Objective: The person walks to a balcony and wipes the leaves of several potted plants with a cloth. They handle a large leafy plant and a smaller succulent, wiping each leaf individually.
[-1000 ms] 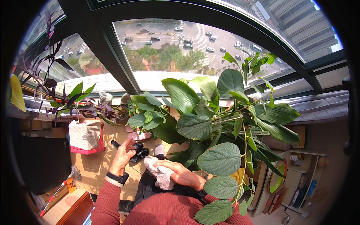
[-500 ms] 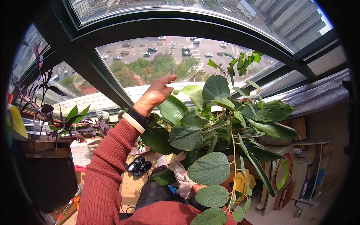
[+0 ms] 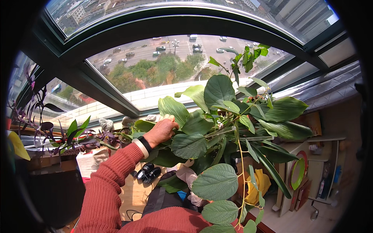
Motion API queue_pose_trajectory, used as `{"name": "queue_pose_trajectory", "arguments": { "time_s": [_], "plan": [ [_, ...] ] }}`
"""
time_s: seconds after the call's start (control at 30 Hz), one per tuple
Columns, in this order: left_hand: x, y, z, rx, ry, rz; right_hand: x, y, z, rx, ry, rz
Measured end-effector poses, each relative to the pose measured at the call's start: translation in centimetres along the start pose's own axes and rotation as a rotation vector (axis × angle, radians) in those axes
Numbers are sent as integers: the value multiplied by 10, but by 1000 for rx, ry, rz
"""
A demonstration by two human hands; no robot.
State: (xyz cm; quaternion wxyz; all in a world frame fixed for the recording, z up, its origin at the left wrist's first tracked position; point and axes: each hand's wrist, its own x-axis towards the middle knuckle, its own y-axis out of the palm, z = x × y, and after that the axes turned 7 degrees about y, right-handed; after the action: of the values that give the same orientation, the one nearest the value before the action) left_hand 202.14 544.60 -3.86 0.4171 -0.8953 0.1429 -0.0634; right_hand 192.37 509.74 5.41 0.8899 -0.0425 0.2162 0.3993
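Observation:
My left hand (image 3: 164,131), in a red knit sleeve with a black and a pale wristband, has its fingers curled in at the lower edge of a broad light-green leaf (image 3: 173,110). It looks pinched on that leaf, though the fingertips are partly hidden. The leaf belongs to a large bushy plant (image 3: 196,125) by the window. Below the foliage a greyish-pink cloth (image 3: 187,175) hangs in front of my lap. My right hand does not show; rounded leaves (image 3: 215,181) on a long stem cover the area beside the cloth.
A window frame (image 3: 97,83) and pale sill (image 3: 147,99) lie beyond the plant. Purple-leaved plants (image 3: 42,126) stand left, near a white box (image 3: 91,160). Black shoes (image 3: 148,173) rest on the floor. At right are a yellow cloth-like item (image 3: 258,186) and shelves (image 3: 324,171).
My left hand has come down from above the plant to the light-green leaf, its fingers now curled. A bit of my right hand beside the cloth has gone from sight. The view has shifted slightly.

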Motion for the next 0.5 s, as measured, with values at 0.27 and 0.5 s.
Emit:
{"name": "queue_pose_trajectory", "arguments": {
  "time_s": [0.27,0.5],
  "plan": [
    [-85,41,-37,-515,-297,-98,44,44,50,95,-323,136],
    [-138,86,-48,87,-280,-224,144,100,98,-275,-644,-123]
  ]
}}
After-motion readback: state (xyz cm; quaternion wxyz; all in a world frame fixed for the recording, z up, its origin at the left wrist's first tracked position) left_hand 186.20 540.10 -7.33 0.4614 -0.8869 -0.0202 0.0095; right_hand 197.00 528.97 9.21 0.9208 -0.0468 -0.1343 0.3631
